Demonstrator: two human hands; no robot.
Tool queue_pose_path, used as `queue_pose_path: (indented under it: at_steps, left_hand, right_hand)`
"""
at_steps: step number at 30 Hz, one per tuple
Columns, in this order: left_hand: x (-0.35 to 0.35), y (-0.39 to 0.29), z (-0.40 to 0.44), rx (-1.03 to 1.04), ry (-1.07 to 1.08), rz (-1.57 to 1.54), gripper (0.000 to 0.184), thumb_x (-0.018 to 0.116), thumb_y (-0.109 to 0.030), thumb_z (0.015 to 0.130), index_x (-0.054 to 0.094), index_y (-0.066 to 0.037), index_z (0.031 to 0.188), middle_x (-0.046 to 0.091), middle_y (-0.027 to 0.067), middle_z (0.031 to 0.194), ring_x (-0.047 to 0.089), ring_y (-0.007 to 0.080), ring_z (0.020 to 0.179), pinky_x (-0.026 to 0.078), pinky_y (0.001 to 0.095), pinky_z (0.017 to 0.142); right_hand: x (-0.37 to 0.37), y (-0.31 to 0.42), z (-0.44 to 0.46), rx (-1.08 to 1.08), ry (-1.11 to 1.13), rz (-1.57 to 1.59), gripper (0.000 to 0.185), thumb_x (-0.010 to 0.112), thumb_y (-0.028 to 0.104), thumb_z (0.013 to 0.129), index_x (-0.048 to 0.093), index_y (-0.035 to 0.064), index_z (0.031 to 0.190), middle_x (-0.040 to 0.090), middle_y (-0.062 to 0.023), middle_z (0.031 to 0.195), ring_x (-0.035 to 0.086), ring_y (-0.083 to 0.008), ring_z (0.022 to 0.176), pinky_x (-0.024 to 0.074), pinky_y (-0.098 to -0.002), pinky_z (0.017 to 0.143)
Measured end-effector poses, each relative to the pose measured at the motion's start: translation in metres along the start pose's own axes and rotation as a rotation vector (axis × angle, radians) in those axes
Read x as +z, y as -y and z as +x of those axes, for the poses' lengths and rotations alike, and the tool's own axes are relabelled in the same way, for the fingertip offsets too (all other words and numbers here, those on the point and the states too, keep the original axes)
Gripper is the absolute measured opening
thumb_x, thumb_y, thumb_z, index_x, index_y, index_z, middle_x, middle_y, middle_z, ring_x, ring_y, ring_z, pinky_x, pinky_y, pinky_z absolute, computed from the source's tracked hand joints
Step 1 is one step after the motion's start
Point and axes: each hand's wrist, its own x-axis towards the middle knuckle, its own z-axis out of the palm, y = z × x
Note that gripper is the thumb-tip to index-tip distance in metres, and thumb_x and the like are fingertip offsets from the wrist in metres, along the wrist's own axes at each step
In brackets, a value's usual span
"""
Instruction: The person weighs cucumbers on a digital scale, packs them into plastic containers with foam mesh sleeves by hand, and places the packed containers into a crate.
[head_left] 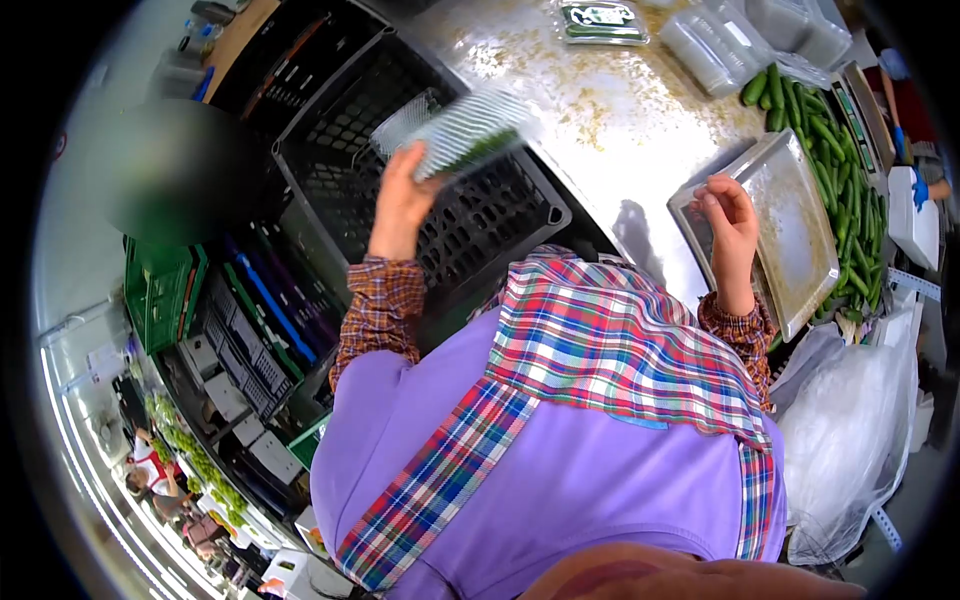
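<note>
My left hand (402,200) grips one end of a clear plastic punnet (480,125), blurred by motion, with green vegetables, apparently cucumbers, inside. It holds the punnet over a black plastic crate (545,208). Inside that crate another clear punnet (405,118) is partly visible behind the held one. My right hand (733,230) hovers over or beside a shallow metal tray (818,245), fingers loosely curled and nothing visible in them. Whether it touches the tray I cannot tell. A heap of small cucumbers (848,200) lies just beyond the tray.
On the metal table (510,45) sit a filled cucumber pack (602,22) and stacked clear punnets (715,50). A scale (853,110) stands by the heap. Clear plastic bags (840,440) hang at lower right. Stacked crates (165,290) stand left. A blue-gloved hand (920,188) shows far right.
</note>
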Motion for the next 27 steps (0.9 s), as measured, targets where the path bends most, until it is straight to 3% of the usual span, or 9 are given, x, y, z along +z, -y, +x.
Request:
queue_pose_path:
  at_steps: [3,9,13,14,16,21,24,25,27]
  left_hand:
    - [-0.068,-0.013,0.022,0.070,-0.119,0.041,0.032,0.054,-0.017,0.091,0.050,-0.001,0.118,0.059,0.0112,0.114,0.056,0.0254,0.107,0.044,0.0444,0.096]
    - [-0.081,0.013,0.015,-0.055,-0.321,-0.074,0.038,0.054,-0.018,0.093,0.045,0.000,0.125,0.052,0.0112,0.122,0.052,0.0287,0.110,0.043,0.0471,0.095]
    - [-0.101,0.059,0.032,-0.144,-0.403,0.233,0.019,0.059,-0.013,0.088,0.059,0.002,0.098,0.063,0.0111,0.099,0.063,0.0244,0.084,0.056,0.0432,0.067]
    - [-0.096,0.071,0.035,-0.112,-0.405,0.320,0.022,0.060,-0.013,0.087,0.057,0.002,0.103,0.062,0.0113,0.099,0.063,0.0232,0.081,0.056,0.0415,0.062]
    - [-0.062,0.082,0.026,-0.145,-0.419,0.379,0.040,0.058,-0.015,0.089,0.044,0.004,0.121,0.055,0.0116,0.117,0.056,0.0263,0.101,0.051,0.0473,0.082]
    - [-0.125,0.127,0.058,-0.130,-0.287,0.362,0.060,0.065,-0.010,0.085,0.033,-0.003,0.135,0.053,0.0124,0.118,0.056,0.0252,0.103,0.050,0.0392,0.077]
    - [-0.120,0.136,0.055,-0.159,-0.381,0.351,0.063,0.064,-0.011,0.086,0.030,-0.004,0.138,0.053,0.0132,0.119,0.057,0.0256,0.104,0.050,0.0359,0.077]
    - [-0.105,0.136,0.049,-0.160,-0.504,0.556,0.067,0.064,-0.018,0.087,0.026,-0.005,0.141,0.058,0.0126,0.103,0.060,0.0224,0.078,0.049,0.0340,0.066]
    - [-0.102,0.141,0.048,-0.200,-0.557,0.586,0.071,0.064,-0.023,0.087,0.024,-0.005,0.143,0.056,0.0096,0.084,0.051,0.0194,0.059,0.044,0.0342,0.055]
  right_hand:
    - [0.008,-0.017,-0.003,0.056,0.007,0.030,0.015,0.054,-0.002,0.088,0.056,-0.0009,0.103,0.057,-0.0053,0.098,0.059,-0.0137,0.089,0.0509,-0.0278,0.076]
    - [-0.012,-0.020,-0.025,0.164,-0.020,0.014,0.017,0.056,0.001,0.087,0.057,-0.0002,0.105,0.060,-0.0054,0.096,0.060,-0.0145,0.087,0.0507,-0.0279,0.075]
    - [-0.034,-0.036,-0.038,0.200,-0.078,0.004,0.017,0.056,0.002,0.087,0.057,-0.0003,0.104,0.061,-0.0056,0.095,0.060,-0.0145,0.086,0.0505,-0.0276,0.074]
    - [-0.037,-0.039,-0.041,0.213,-0.086,0.001,0.017,0.056,0.002,0.087,0.057,-0.0003,0.104,0.061,-0.0056,0.094,0.060,-0.0144,0.086,0.0505,-0.0275,0.074]
    - [-0.044,-0.043,-0.046,0.236,-0.091,-0.005,0.017,0.056,0.002,0.087,0.057,-0.0004,0.104,0.061,-0.0056,0.093,0.061,-0.0143,0.085,0.0505,-0.0273,0.074]
    - [-0.045,-0.044,-0.053,0.244,-0.102,-0.011,0.017,0.056,0.002,0.087,0.057,-0.0006,0.104,0.061,-0.0056,0.094,0.061,-0.0137,0.084,0.0508,-0.0267,0.072]
    - [-0.053,-0.052,-0.058,0.257,-0.107,-0.008,0.016,0.056,0.002,0.088,0.057,-0.0003,0.103,0.061,-0.0054,0.094,0.061,-0.0137,0.084,0.0508,-0.0266,0.072]
    - [-0.056,-0.053,-0.061,0.256,-0.104,-0.003,0.014,0.055,0.002,0.088,0.057,0.0003,0.102,0.060,-0.0049,0.095,0.060,-0.0136,0.085,0.0509,-0.0267,0.072]
    - [-0.060,-0.051,-0.068,0.262,-0.095,0.012,0.014,0.055,0.002,0.088,0.057,0.0006,0.102,0.060,-0.0047,0.095,0.060,-0.0136,0.085,0.0509,-0.0267,0.072]
